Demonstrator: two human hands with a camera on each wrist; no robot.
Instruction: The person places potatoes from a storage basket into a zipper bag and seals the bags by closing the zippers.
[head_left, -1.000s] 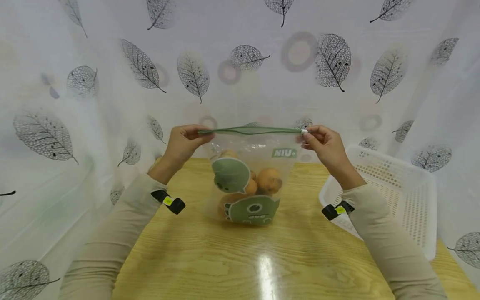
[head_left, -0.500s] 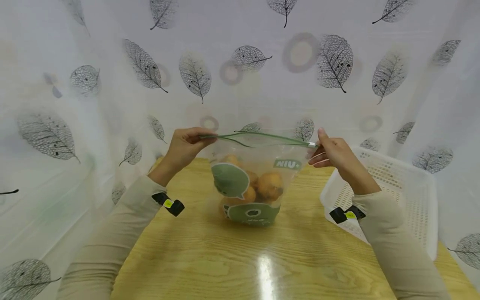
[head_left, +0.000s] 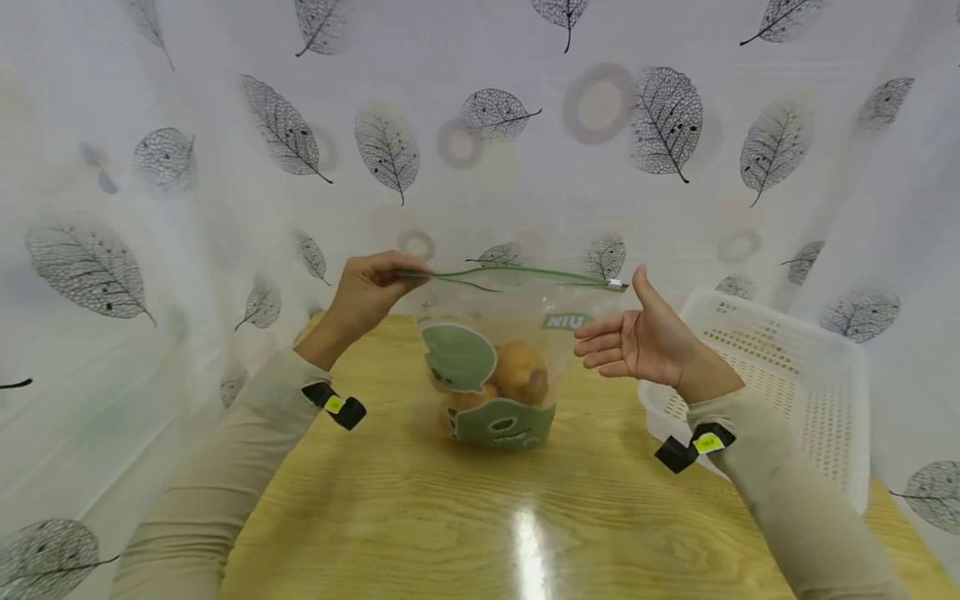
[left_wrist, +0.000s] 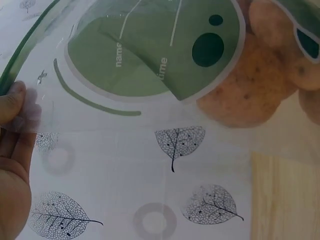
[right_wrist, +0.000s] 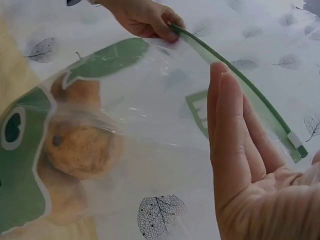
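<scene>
A clear zip bag (head_left: 517, 300) with green printed figures stands upright on the table, several round orange-brown pieces of produce (head_left: 521, 372) inside. Their exact kind is blurred by the plastic. My left hand (head_left: 371, 287) pinches the bag's upper left corner at the green zip strip (head_left: 510, 269). At the strip's right end sits a white slider (right_wrist: 295, 139), and the mouth gapes along the left and middle. My right hand (head_left: 645, 342) has its fingers straight and its thumb up, beside the bag's right edge below the slider; whether the fingers touch the plastic I cannot tell.
A white perforated plastic basket (head_left: 821, 400) stands at the right on the wooden table (head_left: 420, 517), partly behind the right forearm. A white curtain (head_left: 525, 183) with leaf prints hangs behind the table and along both sides.
My right hand has let go of the bag's slider corner, moved out to the right, then come down with fingers straightened. The mouth has spread wider. My left hand keeps its pinch.
</scene>
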